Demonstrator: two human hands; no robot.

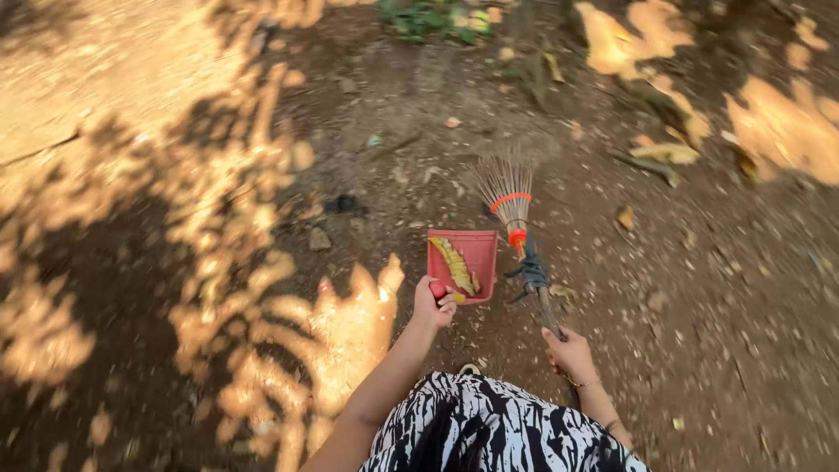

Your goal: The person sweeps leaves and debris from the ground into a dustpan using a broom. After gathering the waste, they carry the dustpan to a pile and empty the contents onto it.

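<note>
Two tools fill my hands. My left hand is curled shut around the short handle of a red plastic dustpan, fingers wrapped over the grip so that only the rounded red end of it shows by my knuckles. The pan sits low on the dirt just in front of me, its open side turned away from me, and one long yellow-brown dried leaf lies lengthwise inside it.

My right hand is closed tight on the thin wooden shaft of a stick broom, holding it at the near end. A thin bracelet circles that wrist. From my fist the shaft slants forward and a little left, passes a dark knot of binding, then an orange band, and spreads into a fan of pale stiff bristles ringed by a red-orange cord. The bristle tips rest on the soil just beyond the far right corner of the dustpan; the shaft runs just beside the pan's right edge, and I cannot tell whether they touch.

Around both lies bare brown earth scattered with small pebbles and dry leaves, dappled with patches of sun and leafy shadow. A small grey stone sits to the left of the pan, and a green plant grows at the far edge. My black-and-white patterned garment shows at the bottom.
</note>
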